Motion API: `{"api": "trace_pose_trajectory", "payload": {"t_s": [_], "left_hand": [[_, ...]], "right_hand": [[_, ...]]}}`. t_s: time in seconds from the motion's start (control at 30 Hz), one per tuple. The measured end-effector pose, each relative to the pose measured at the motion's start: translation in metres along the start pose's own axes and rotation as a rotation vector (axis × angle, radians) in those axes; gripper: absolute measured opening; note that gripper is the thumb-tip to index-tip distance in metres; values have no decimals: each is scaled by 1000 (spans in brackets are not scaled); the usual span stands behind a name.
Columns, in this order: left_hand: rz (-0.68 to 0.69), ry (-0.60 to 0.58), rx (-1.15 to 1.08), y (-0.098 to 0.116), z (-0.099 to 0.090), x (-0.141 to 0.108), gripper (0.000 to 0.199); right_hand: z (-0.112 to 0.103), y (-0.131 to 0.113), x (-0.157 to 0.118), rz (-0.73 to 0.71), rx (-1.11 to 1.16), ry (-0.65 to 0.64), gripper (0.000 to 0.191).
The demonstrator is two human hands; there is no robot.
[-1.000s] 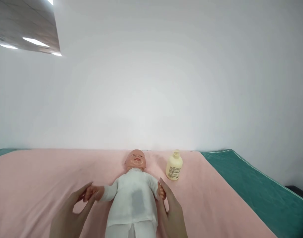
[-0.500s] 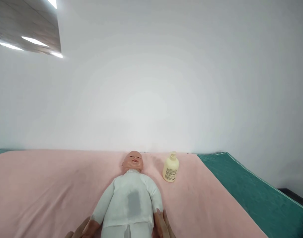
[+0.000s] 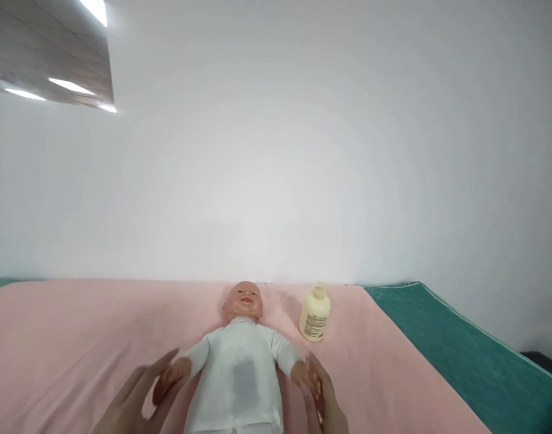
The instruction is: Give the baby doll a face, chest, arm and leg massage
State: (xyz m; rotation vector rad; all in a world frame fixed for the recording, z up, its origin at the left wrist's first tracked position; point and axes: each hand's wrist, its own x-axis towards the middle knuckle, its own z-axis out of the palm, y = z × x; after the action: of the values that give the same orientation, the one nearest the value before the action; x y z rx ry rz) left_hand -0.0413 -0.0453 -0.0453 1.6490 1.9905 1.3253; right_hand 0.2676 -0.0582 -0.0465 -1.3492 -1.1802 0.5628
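Observation:
A baby doll (image 3: 217, 367) with a white cloth body and a grey patch on its front lies face up, head away from me. My left hand (image 3: 138, 395) has its fingers and thumb curved around the doll's hand on the left. On the other side, my right hand (image 3: 325, 398) is closed about the doll's other hand, thumb and fingers on either side of it. Both doll arms are bent outward from the body. The doll's legs are mostly cut off by the lower edge of the view.
A pale yellow bottle (image 3: 315, 316) with printed text stands upright right of the doll's head. Pink cloth (image 3: 99, 331) lies beneath, over a green surface (image 3: 439, 331). A white wall (image 3: 276, 150) rises behind, with a reflective panel (image 3: 45, 48) at upper left.
Both hands have come further into view, moving up and outward. The doll's forearms have been lifted away from its sides with them. The view has shifted slightly.

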Motion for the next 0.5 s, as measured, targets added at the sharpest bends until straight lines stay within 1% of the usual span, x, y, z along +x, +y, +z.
{"api": "trace_pose_trajectory", "payload": {"t_s": [0.07, 0.13, 0.2, 0.27, 0.33, 0.4, 0.5], "left_hand": [[-19, 5, -19, 19, 1, 20, 48], [-56, 15, -89, 33, 5, 43, 47], [-84, 14, -210, 39, 13, 66, 46], [-120, 3, -317, 38, 26, 88, 45], [-170, -13, -369, 32, 44, 107, 47], [-191, -40, -390, 25, 63, 120, 51], [-180, -97, -412, 17, 86, 130, 52]], "right_hand": [[-1, -7, 10, 0, 29, -9, 47], [9, -17, 31, -12, 83, -33, 46], [25, -24, 57, -52, 139, -34, 46], [41, -22, 84, -105, 175, -18, 49], [57, -13, 107, -124, 189, -32, 52], [70, 1, 126, -99, 180, -64, 49], [85, 23, 147, -20, 136, -112, 38]]}}
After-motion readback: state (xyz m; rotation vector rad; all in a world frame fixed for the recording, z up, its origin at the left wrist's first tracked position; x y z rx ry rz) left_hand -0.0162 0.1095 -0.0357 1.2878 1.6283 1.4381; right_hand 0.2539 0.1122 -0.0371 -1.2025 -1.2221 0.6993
